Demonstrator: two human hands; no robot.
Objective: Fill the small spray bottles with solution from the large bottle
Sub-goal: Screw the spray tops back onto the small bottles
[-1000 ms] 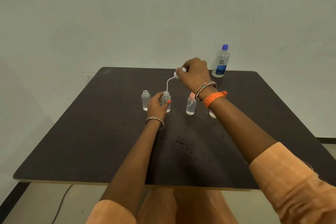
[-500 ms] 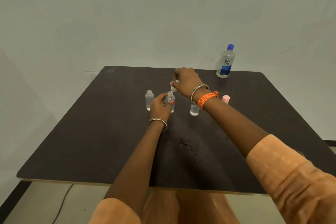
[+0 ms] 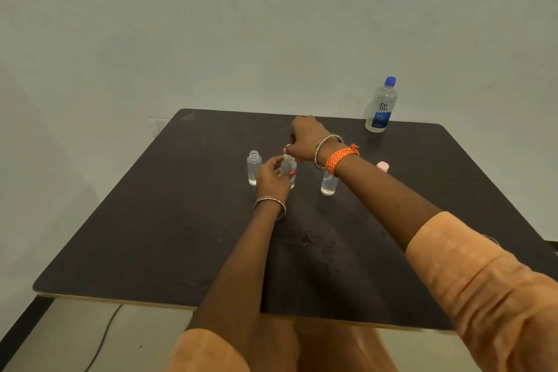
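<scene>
Lowered since a second ago, the right hand [image 3: 305,139] now pinches a white spray cap [image 3: 288,151] onto the small spray bottle [image 3: 289,170] that the left hand [image 3: 271,175] grips mid-desk [image 3: 151,235]; this bottle looks filled and nearly closed. Beside it stand an open bottle [image 3: 253,167] and another bottle [image 3: 328,184]. Farthest back stands the large bottle [image 3: 381,106], blue-capped, labelled "renu".

Wide bare tabletop [image 3: 151,235] left and near of the small spray bottles [image 3: 254,167]. Crowded at centre, narrow gaps between bottles. Large bottle [image 3: 381,106] at far right edge, pink cap [image 3: 383,165] nearby.
</scene>
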